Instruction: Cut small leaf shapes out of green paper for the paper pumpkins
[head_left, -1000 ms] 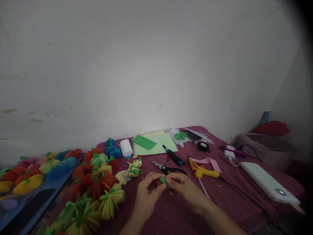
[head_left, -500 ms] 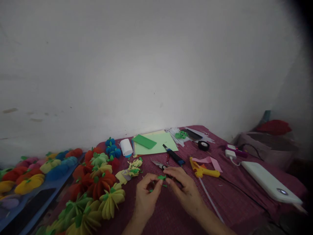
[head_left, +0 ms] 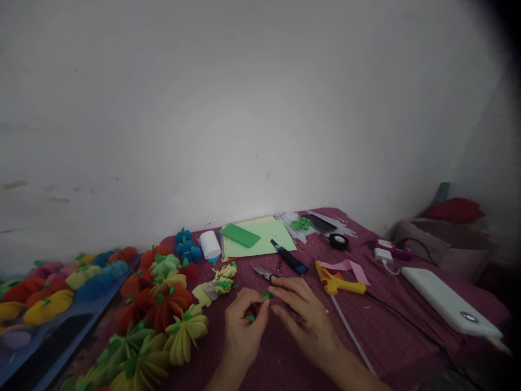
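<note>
A small green foam piece [head_left: 266,296] is pinched between the thumb and index finger of my left hand [head_left: 244,323]. My right hand [head_left: 307,312] is just to its right, its fingertips close to the piece and its thumb held apart from the fingers. Whether those fingertips touch the piece is hard to tell. Another green scrap [head_left: 250,318] shows by the left hand's curled fingers. Behind the right hand lie scissors [head_left: 262,272], their handles partly covered. A blue and black utility knife [head_left: 290,258] is beyond them.
Foam pumpkins [head_left: 169,304] in several colours crowd the left. Yellow and green scraps [head_left: 222,279] lie near the left hand. Green sheets [head_left: 264,239] and a white roll [head_left: 210,245] are at the back. To the right are a yellow glue gun [head_left: 344,285], black tape [head_left: 338,241] and a power bank [head_left: 450,301].
The green piece has turned and less of it shows between my hands. My right hand's fingers have shifted slightly left, and its thumb has moved a little away from the piece.
</note>
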A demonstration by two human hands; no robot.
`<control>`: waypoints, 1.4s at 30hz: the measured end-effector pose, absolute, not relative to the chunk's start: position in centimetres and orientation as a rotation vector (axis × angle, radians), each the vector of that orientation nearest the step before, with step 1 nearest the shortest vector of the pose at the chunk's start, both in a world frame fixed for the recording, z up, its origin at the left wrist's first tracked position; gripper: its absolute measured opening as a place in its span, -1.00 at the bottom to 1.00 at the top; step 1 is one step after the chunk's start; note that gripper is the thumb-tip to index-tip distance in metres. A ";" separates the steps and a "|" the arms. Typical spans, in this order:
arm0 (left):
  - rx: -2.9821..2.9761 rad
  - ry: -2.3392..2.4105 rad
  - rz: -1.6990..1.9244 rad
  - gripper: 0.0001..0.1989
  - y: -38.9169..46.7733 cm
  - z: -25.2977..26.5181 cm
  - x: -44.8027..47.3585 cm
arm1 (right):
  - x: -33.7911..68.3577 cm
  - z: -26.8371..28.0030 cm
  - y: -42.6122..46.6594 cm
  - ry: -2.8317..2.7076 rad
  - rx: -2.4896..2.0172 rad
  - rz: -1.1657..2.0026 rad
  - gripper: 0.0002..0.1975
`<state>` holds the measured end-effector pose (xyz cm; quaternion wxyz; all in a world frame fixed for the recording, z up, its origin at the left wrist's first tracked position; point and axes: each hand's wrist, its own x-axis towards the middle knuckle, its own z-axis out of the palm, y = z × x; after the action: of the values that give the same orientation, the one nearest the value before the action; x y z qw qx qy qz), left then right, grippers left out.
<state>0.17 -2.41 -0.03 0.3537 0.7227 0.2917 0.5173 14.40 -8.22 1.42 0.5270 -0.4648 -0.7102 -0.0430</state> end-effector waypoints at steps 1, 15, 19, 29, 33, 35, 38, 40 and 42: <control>1.878 0.750 1.342 -0.85 -2.4 0.0 0.2 | 14.4 1.4 -8.2 -1.701 -1.110 -0.101 -0.65; 1.815 0.729 1.319 -0.87 -2.3 -0.6 0.2 | 14.5 1.2 -8.5 -1.754 -1.116 -0.247 -0.69; 1.778 0.720 1.326 -0.86 -2.3 -0.4 0.2 | 14.5 0.8 -8.3 -1.784 -1.100 -0.315 -0.66; 1.828 0.719 1.328 -0.85 -2.2 -0.8 0.2 | 14.5 1.1 -8.4 -1.785 -1.094 -0.275 -0.69; 1.915 0.712 1.382 -0.86 -2.3 -0.6 0.2 | 14.6 1.2 -8.3 -1.728 -1.125 -0.145 -0.79; 1.948 0.707 1.393 -0.86 -2.3 -0.5 0.3 | 14.7 1.1 -8.3 -1.706 -1.128 -0.103 -0.79; 1.977 0.694 1.395 -0.86 -2.3 -0.3 0.3 | 14.7 1.1 -8.3 -1.717 -1.103 -0.098 -0.71; 1.992 0.688 1.396 -0.86 -2.3 -0.4 0.2 | 14.7 1.1 -8.3 -1.724 -1.083 -0.101 -0.70; 1.996 0.684 1.397 -0.86 -2.3 -0.4 0.2 | 14.6 1.2 -8.4 -1.716 -1.074 -0.078 -0.72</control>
<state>0.19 -2.33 -0.40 0.3006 0.7523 0.2579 0.5265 14.59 -8.40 1.21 0.5295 -0.4500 -0.7184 -0.0325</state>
